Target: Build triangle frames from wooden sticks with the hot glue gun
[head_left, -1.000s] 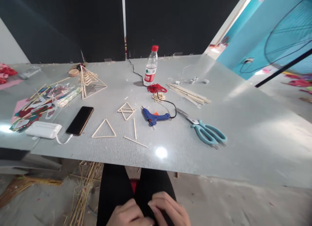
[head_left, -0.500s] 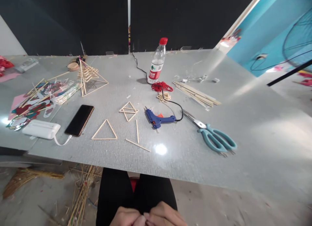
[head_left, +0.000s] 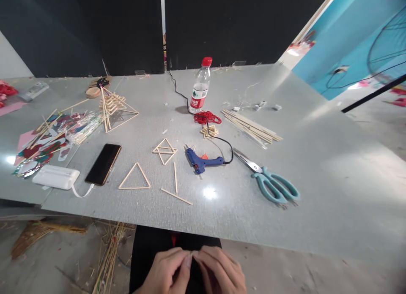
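Over my lap, below the table edge, my left hand point(head_left: 171, 268) and my right hand point(head_left: 218, 268) meet fingertip to fingertip. Both are closed in a pinch, and whatever sits between them is too small to make out. On the table in front lie two loose wooden sticks point(head_left: 176, 197), close to a stick triangle point(head_left: 134, 188). A small stick star point(head_left: 165, 151) rests farther back. Right of it lies a blue glue gun point(head_left: 204, 161) with a black cord. Scissors point(head_left: 274, 186) with light blue handles lie farther right.
A phone point(head_left: 103, 164) is cabled to a white power bank point(head_left: 56, 177) at left. Behind stand a stick pyramid point(head_left: 109, 110) and a bottle point(head_left: 199, 91). Red cord point(head_left: 207, 117), a stacked stick star point(head_left: 209, 131) and a bundle of sticks point(head_left: 252, 127) lie back right.
Both hands have risen from the bottom edge, still pressed together at the fingertips. The view has shifted slightly; the things on the table lie as before.
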`<state>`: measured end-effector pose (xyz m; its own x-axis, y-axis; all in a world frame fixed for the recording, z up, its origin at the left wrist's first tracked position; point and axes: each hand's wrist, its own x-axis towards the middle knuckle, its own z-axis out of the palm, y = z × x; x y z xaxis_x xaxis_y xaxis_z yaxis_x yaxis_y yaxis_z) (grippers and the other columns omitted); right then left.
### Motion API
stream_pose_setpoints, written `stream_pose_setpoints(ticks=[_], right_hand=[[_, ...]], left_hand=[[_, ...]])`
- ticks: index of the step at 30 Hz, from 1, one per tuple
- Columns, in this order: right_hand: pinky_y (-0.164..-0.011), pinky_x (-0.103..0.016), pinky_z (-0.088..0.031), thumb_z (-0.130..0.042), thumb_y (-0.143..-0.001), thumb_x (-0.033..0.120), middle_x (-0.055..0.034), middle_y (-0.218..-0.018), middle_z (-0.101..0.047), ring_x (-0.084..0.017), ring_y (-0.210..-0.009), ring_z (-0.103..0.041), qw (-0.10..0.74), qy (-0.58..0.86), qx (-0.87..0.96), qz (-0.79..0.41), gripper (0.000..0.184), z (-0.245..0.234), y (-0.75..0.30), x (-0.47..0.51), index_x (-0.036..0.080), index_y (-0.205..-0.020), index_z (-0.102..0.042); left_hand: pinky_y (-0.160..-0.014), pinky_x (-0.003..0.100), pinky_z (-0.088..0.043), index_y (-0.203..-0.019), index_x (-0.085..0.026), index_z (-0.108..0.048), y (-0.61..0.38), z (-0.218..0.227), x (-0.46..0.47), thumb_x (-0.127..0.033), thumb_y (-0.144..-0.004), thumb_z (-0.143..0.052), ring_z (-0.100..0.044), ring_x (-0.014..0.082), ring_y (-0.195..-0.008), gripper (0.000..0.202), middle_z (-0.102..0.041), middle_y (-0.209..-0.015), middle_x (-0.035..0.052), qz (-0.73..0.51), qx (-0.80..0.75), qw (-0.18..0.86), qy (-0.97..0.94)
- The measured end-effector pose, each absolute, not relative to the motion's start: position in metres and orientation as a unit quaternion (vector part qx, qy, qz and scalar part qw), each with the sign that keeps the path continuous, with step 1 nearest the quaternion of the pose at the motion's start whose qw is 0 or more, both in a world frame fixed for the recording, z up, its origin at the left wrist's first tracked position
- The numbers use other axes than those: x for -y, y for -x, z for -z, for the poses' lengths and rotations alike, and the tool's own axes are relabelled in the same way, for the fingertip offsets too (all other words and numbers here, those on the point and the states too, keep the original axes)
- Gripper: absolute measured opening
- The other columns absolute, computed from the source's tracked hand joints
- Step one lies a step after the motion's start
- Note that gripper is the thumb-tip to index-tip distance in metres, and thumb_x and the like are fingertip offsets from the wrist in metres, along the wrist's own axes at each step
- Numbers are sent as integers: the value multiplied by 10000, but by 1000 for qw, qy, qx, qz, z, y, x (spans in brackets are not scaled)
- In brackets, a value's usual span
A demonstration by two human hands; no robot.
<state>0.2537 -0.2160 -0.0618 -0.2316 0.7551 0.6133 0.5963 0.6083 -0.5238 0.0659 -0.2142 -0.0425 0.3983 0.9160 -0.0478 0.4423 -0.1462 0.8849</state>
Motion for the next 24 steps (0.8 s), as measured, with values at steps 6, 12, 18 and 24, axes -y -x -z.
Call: stream_pose_setpoints(ticks=[6,12,18,24], right_hand=[[-654,-261,-570,-597,-972,25,-49,-896,-728,-139,-752,-700,490,438,752,-45,226,55,-260,188,173,-1133,-654],[-795,-389,-598,-601,-1025,218,-120,-1088,-717,-236,-940,-679,343,533,772,-35,315,74,-252,147,197,-1335,-649],[-841,-372,-582,-585,-1043,250,-84,-1060,-721,-227,-967,-640,316,527,789,-18,182,68,-232,104,211,-1061,-761],[-832,-331,-587,-546,-1054,206,-92,-1004,-727,-197,-935,-640,341,489,803,-11,228,53,-219,87,177,-1012,-768]], left_hand=[[-665,246,-536,-1124,-186,-746,-35,-1,110,-378,-1062,-472,-653,161,-711,339,-722,-799,63,-270,-394,346,-807],[-699,278,-487,-1020,-180,-758,-31,12,3,-388,-1055,-474,-608,149,-704,353,-742,-852,65,-297,-389,265,-831],[-675,275,-471,-1023,-183,-778,-13,15,-2,-411,-1017,-556,-603,137,-712,318,-754,-910,71,-339,-381,341,-790],[-502,250,-400,-1138,-130,-766,3,-7,-19,-514,-1033,-452,-526,116,-560,507,-684,-728,69,-340,-405,472,-706]])
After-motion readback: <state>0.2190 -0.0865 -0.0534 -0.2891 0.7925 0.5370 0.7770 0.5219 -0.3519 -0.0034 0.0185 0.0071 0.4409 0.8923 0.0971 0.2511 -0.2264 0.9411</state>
